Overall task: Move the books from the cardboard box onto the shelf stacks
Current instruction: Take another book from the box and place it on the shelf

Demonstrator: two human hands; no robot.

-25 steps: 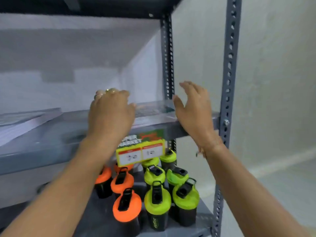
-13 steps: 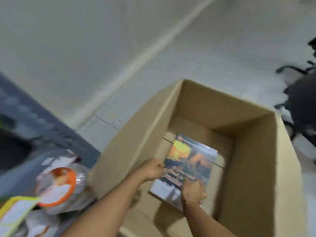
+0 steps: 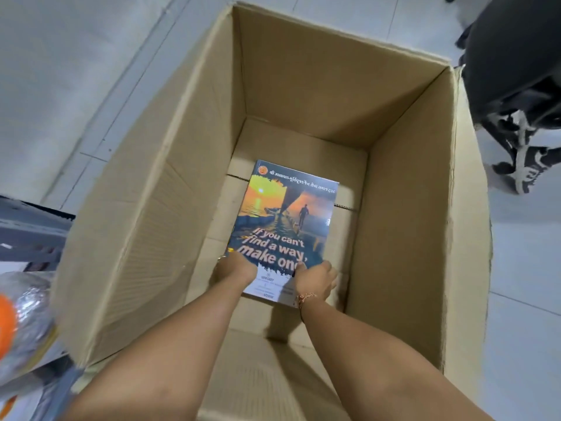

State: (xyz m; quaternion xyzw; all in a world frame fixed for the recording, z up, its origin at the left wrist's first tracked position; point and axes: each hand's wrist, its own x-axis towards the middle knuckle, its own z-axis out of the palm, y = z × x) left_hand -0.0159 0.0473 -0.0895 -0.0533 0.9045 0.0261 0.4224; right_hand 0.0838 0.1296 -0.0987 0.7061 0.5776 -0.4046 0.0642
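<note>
I look straight down into a deep open cardboard box on the floor. A book with a sunset cover and the words "If you can't find a way, make one" is low inside it, near the bottom. My left hand grips the book's near left corner. My right hand, with a thread bracelet at the wrist, grips its near right corner. Whether the book rests on the box floor or is lifted off it is unclear.
A grey metal shelf edge shows at the left, with a wrapped orange-lidded item blurred at the lower left. A dark office chair base stands beyond the box at the upper right. Pale floor tiles surround the box.
One second ago both hands were open at the shelf. My view has swung down to the box, and both hands have reached in and taken hold of the book.
</note>
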